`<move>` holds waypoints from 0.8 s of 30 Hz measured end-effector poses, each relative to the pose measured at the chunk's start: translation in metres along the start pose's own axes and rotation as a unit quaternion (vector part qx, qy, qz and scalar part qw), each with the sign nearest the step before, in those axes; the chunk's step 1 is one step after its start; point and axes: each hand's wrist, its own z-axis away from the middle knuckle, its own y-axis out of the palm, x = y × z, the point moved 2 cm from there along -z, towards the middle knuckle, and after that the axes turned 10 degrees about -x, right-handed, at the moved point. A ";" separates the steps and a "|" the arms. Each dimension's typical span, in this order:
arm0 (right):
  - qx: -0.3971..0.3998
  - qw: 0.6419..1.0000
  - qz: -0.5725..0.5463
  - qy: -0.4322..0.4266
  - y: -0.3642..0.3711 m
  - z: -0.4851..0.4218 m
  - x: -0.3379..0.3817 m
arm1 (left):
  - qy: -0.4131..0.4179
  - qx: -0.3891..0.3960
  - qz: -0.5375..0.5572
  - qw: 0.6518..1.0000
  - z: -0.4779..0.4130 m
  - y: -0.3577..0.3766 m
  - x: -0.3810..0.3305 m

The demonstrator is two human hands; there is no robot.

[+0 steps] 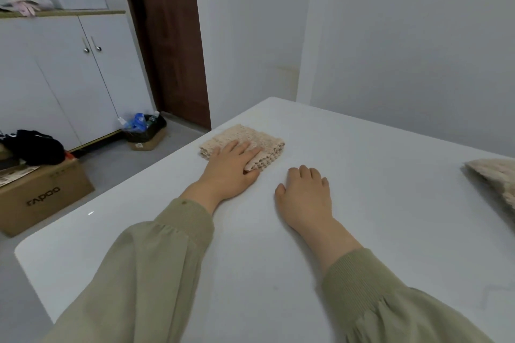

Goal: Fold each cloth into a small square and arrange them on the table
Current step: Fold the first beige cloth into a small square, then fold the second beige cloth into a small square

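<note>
While the folded cloth (245,145) is pressed flat by the left hand (231,167), fingers straight, nothing gripped, the right hand (305,195) is laid loose on the table (362,147) just beside the cloth, holding nothing.

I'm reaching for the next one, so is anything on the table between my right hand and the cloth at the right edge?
Nothing visible: only bare white table lies between the right hand and the beige knitted cloth, partly cut off by the frame.
</note>
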 end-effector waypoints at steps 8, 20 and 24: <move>-0.016 1.000 0.006 -0.008 0.007 -0.002 -0.002 | 0.013 -0.003 -0.025 1.000 -0.007 0.004 0.004; 0.004 0.998 -0.007 0.059 -0.037 0.050 -0.045 | 0.040 -0.025 0.057 0.997 0.049 -0.008 -0.075; -0.018 0.996 0.017 0.090 -0.060 0.088 -0.083 | 0.050 -0.005 0.083 0.995 0.071 -0.009 -0.121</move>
